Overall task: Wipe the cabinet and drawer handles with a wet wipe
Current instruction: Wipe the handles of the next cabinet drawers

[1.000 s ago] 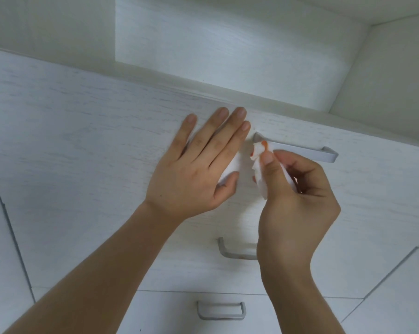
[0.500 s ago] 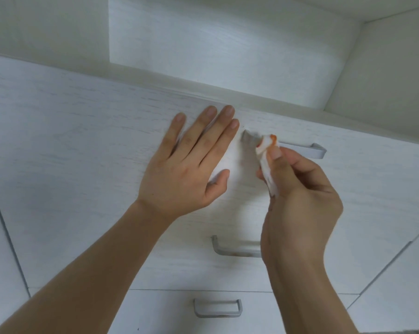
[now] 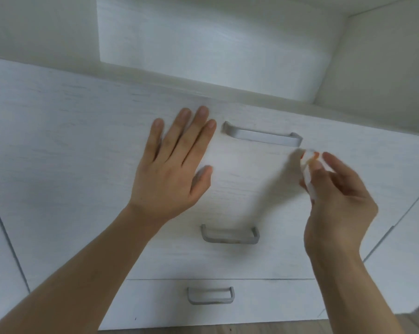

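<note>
A white drawer unit faces me with three grey metal handles stacked down its front: the top handle [image 3: 262, 136], the middle handle [image 3: 230, 235] and the bottom handle [image 3: 210, 295]. My left hand [image 3: 172, 169] lies flat with straight fingers on the top drawer front [image 3: 83, 145], just left of the top handle. My right hand [image 3: 338, 201] pinches a folded white wet wipe [image 3: 308, 174] with an orange mark near its tip. The wipe sits just below the right end of the top handle, apart from it. The whole top handle is uncovered.
An open white shelf recess [image 3: 215, 51] lies above the drawers. More white cabinet panels stand to the left [image 3: 1, 261] and right [image 3: 410, 237]. A strip of wooden floor [image 3: 251, 330] shows at the bottom edge.
My right hand has slid the wipe from the left end of the top handle to beyond its right end and off it. My left hand has stayed flat on the drawer front.
</note>
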### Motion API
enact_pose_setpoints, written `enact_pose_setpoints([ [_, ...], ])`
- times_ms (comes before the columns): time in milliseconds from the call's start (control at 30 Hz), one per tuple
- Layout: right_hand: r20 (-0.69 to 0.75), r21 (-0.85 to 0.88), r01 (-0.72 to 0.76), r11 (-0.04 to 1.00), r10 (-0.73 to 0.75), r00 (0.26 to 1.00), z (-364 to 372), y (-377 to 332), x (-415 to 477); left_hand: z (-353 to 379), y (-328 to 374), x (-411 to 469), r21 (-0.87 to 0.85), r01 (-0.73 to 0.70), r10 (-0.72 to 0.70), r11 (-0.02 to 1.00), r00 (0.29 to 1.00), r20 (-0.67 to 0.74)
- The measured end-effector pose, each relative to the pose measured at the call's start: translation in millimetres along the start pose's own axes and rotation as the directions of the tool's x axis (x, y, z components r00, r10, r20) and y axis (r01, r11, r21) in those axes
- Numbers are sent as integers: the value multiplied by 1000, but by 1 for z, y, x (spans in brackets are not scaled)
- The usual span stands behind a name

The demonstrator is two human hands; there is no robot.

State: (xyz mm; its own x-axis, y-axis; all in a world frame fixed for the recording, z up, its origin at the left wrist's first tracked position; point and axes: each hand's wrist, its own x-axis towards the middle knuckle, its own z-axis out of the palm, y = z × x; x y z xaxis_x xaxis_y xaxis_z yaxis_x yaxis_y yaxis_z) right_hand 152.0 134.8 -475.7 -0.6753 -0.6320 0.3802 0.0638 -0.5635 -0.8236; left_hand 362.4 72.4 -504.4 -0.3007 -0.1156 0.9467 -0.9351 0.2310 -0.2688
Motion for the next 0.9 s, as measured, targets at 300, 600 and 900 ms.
enact_pose_setpoints([
  [300,104,-127,-141,982,154,983,-41,53,-40,-6,25,-102,-75,11,4,997,980,197],
  [600,109,-170,-171,970,191,976,-58,82,-69,-2,48,-135,-130,117,-85,985,969,231],
  [900,115,-258,-136,957,170,979,-56,93,-71,10,57,-139,-118,160,-136,980,973,187],
])
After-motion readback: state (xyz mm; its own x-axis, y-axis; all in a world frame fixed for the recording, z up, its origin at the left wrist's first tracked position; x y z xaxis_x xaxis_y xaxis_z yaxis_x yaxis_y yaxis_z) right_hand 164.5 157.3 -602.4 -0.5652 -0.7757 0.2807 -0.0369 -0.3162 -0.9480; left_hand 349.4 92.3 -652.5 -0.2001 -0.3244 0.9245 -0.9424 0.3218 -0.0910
